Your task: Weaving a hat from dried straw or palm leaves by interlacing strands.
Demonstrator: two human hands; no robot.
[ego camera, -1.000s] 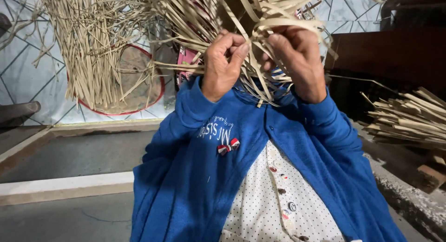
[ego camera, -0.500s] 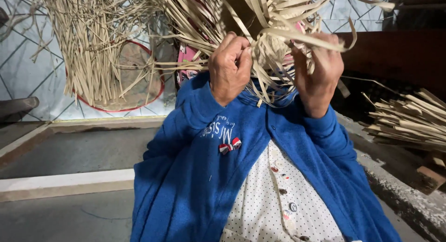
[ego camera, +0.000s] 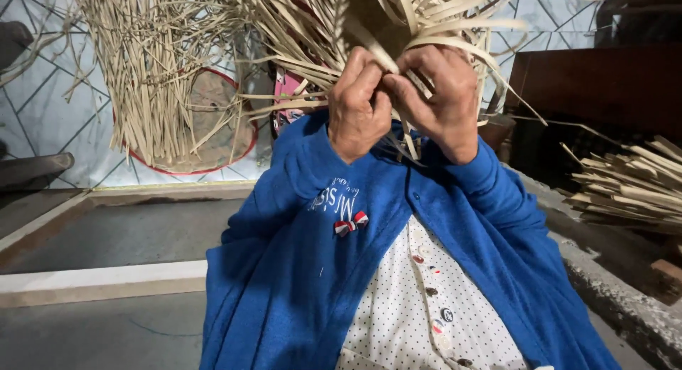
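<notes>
- Left hand (ego camera: 360, 103) is raised at upper centre of the frame, fingers curled shut around pale straw strips (ego camera: 369, 43).
- Right hand (ego camera: 438, 98) is held just beside it, touching it at the fingertips, its fingers also closed on the same strips.
- Strips are gripped between both hands and fan upward and outward above them, across the top of the frame; a few ends hang down between the wrists.
- Both forearms are covered by blue cardigan (ego camera: 320, 270) sleeves, which fill the lower middle of the frame.
- A small red-and-white bow (ego camera: 351, 223) is seen on the cardigan, left of centre.
- A white dotted shirt (ego camera: 419, 306) with buttons is shown where the cardigan opens, at lower centre.
- A hanging mat of straw (ego camera: 153, 64) is seen at upper left, before a round red-rimmed piece (ego camera: 220, 132).
- A bundle of cut strips (ego camera: 632, 189) lies at the right edge, well apart from the hands.
- A pale plank (ego camera: 99, 279) runs along the lower left.
</notes>
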